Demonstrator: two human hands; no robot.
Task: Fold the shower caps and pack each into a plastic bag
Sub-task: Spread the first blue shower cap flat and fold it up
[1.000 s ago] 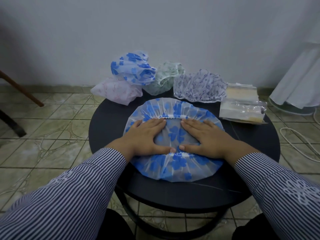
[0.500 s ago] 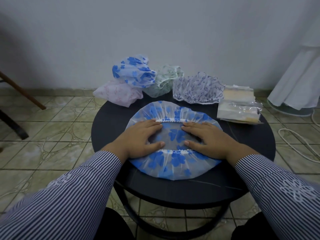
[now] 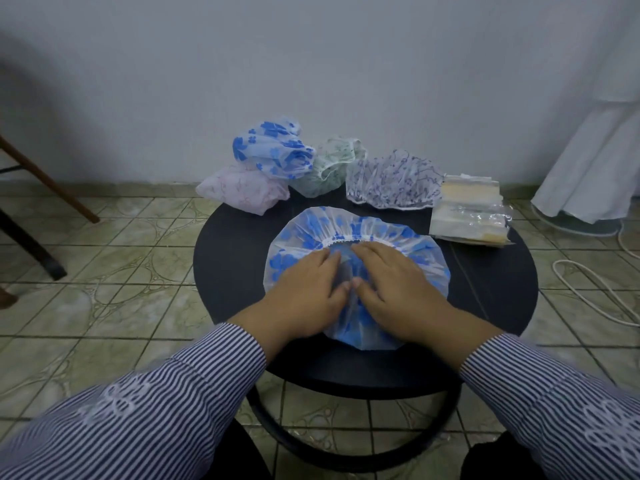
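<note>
Plain white wall point(image 3: 311, 81) across the back, beige patterned floor tiles point(image 3: 121, 271) below. Round black table point(image 3: 235, 265) in the centre, seen from above. White draped cloth point(image 3: 595, 168) at far right, white cord point(image 3: 588, 289) looping on the floor beside it. Brown wooden leg point(image 3: 45, 178) slanting in at far left.

Two striped sleeves point(image 3: 156, 410) reaching in from the bottom edge. On the table's middle, a blue-flowered cap point(image 3: 311, 233) spread flat, its white elastic edge arching along the far side. Left hand point(image 3: 308, 289) and right hand point(image 3: 398, 285) lying palm down on the cap, side by side, fingers straight and pointing away, thumb tips nearly meeting over the cap's centre. Both hands flat and pressing, gripping nothing.

Along the table's far edge, from left to right: a crumpled pink cap point(image 3: 242, 192), partly overhanging the rim; a second blue-flowered cap point(image 3: 273, 150) bunched on top of it; a green cap point(image 3: 332, 168) touching that one; a cap with dark squiggles point(image 3: 394, 180) lying flatter. At the far right of the table, a stack of clear plastic bags point(image 3: 467, 216), just beside the squiggle cap and near the spread cap's right edge.
</note>
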